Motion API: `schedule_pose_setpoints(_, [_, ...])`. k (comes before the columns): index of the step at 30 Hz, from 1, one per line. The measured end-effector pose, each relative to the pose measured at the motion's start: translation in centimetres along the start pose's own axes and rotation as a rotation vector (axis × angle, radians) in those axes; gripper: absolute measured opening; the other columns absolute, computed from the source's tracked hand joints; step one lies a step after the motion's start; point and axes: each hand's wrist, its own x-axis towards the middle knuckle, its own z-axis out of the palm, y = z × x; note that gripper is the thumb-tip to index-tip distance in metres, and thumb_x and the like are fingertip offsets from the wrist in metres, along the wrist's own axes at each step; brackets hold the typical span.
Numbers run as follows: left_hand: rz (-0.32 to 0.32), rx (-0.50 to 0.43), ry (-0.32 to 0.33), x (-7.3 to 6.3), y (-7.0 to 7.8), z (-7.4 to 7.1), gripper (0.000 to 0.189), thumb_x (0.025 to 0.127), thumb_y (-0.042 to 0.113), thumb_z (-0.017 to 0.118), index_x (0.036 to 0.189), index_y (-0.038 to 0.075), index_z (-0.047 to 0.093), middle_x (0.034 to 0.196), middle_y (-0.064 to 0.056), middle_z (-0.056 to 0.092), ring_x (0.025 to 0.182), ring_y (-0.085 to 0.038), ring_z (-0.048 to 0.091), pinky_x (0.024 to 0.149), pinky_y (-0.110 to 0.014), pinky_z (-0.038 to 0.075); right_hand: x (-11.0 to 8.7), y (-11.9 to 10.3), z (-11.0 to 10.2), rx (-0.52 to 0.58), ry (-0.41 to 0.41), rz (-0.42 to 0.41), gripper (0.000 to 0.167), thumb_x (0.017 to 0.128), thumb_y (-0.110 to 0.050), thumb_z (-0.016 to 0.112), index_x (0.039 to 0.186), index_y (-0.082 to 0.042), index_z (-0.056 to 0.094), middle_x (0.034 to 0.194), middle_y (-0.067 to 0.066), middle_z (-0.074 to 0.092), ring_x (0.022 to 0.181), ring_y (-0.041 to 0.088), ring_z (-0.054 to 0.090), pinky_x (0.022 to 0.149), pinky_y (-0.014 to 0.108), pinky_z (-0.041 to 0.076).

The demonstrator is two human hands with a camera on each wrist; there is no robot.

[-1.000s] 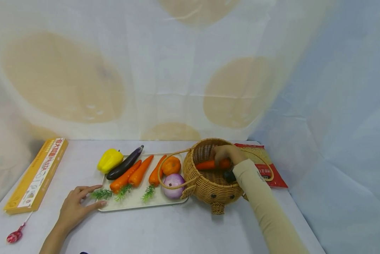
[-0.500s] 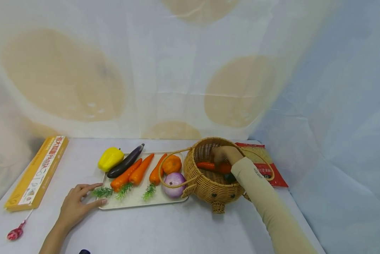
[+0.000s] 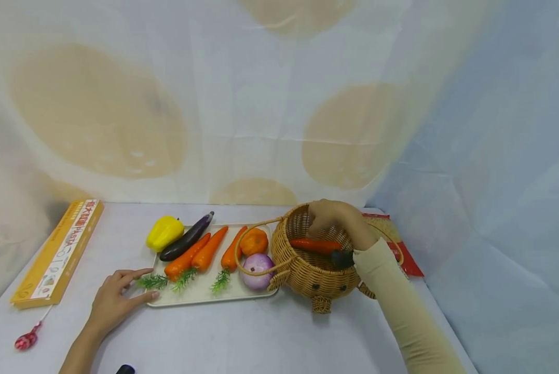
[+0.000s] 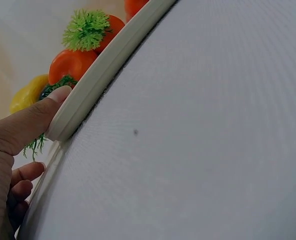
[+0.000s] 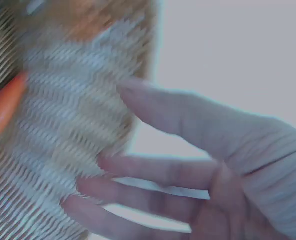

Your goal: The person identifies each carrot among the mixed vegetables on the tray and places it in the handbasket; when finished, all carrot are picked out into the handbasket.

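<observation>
My right hand (image 3: 332, 215) is over the wicker basket (image 3: 298, 267), its fingers extended and the thumb apart. Nothing lies between them in the right wrist view, where the fingertips overlap the blurred weave. Inside the basket lie a carrot (image 3: 313, 245) and a dark rounded thing (image 3: 342, 258). My left hand (image 3: 113, 298) rests at the left end of the cream tray (image 3: 204, 299), with the thumb (image 4: 60, 95) on its rim. On the tray are several carrots (image 3: 209, 250), an eggplant (image 3: 188, 237), a small pumpkin (image 3: 254, 242), an onion (image 3: 258, 271) and a yellow bell pepper (image 3: 165, 234).
A yellow pasta box (image 3: 57, 254) lies at the far left with a red lollipop (image 3: 27, 340) in front. Behind the basket to the right is a red bag (image 3: 407, 262). The basket's handle loop (image 3: 236, 254) hangs over the tray's right end. A dark object (image 3: 126, 369) shows at the bottom edge.
My right hand has let go of the carrot, which stays in the basket, and has risen slightly toward the basket's back rim. My left hand stays at the tray.
</observation>
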Motion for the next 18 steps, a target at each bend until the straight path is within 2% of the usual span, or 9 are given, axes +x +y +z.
schedule_pose_setpoints(2, [-0.001,-0.001,-0.006,0.1,0.0,0.0,0.069,0.079,0.058,0.077,0.134,0.019,0.062,0.122,-0.016,0.054,0.1,-0.026,0.045,0.075,-0.042,0.035,-1.2,-2.0,0.0,0.012,0.149,-0.019,0.025,0.089,-0.022,0.071,0.073,-0.007,0.061,0.063,-0.002,0.05,0.055,0.011,0.041,0.054,0.027,0.037])
schedule_pose_setpoints(3, [-0.002,-0.001,-0.01,0.1,0.1,0.0,0.069,0.079,0.058,0.076,0.134,0.019,0.062,0.122,-0.016,0.054,0.1,-0.026,0.045,0.075,-0.042,0.035,-1.8,-3.3,0.2,0.025,0.234,-0.017,0.023,0.09,-0.025,0.071,0.084,-0.004,0.066,0.071,0.002,0.059,0.061,0.014,0.05,0.058,0.029,0.044])
schedule_pose_setpoints(5, [-0.003,-0.002,-0.011,0.1,0.1,0.0,0.07,0.079,0.058,0.076,0.135,0.019,0.062,0.123,-0.016,0.054,0.1,-0.026,0.044,0.075,-0.042,0.035,-2.4,-5.6,1.0,0.066,0.4,-0.016,0.037,0.091,-0.032,0.071,0.11,-0.001,0.067,0.095,0.009,0.07,0.081,0.02,0.064,0.073,0.036,0.052])
schedule_pose_setpoints(7, [-0.003,-0.002,-0.01,0.2,0.0,-0.1,0.07,0.079,0.058,0.076,0.135,0.019,0.061,0.123,-0.016,0.054,0.1,-0.026,0.044,0.075,-0.041,0.035,-2.5,-7.9,2.1,0.144,0.526,-0.043,0.045,0.091,-0.035,0.072,0.12,-0.002,0.065,0.109,0.013,0.071,0.093,0.024,0.068,0.081,0.04,0.054])
schedule_pose_setpoints(9, [-0.005,-0.004,-0.008,0.2,-0.1,-0.1,0.07,0.079,0.058,0.076,0.135,0.019,0.061,0.123,-0.016,0.054,0.1,-0.026,0.044,0.075,-0.042,0.035,-2.2,-10.0,3.5,0.22,0.613,-0.09,0.047,0.09,-0.035,0.073,0.124,-0.003,0.065,0.112,0.013,0.071,0.096,0.025,0.069,0.083,0.041,0.055])
schedule_pose_setpoints(13, [-0.012,-0.012,-0.009,0.2,-0.2,0.1,0.07,0.079,0.058,0.076,0.135,0.021,0.061,0.124,-0.015,0.053,0.101,-0.026,0.044,0.076,-0.042,0.035,-0.8,-13.5,6.7,0.384,0.664,-0.186,0.046,0.09,-0.033,0.073,0.126,-0.007,0.064,0.113,0.009,0.07,0.098,0.022,0.069,0.082,0.035,0.054])
schedule_pose_setpoints(18, [-0.016,-0.017,-0.006,0.3,0.0,0.5,0.069,0.079,0.059,0.076,0.135,0.022,0.061,0.124,-0.014,0.053,0.102,-0.026,0.044,0.076,-0.042,0.036,1.8,-16.6,10.8,0.458,0.655,-0.22,0.048,0.09,-0.031,0.071,0.13,-0.005,0.061,0.114,0.007,0.068,0.102,0.022,0.065,0.085,0.029,0.05])
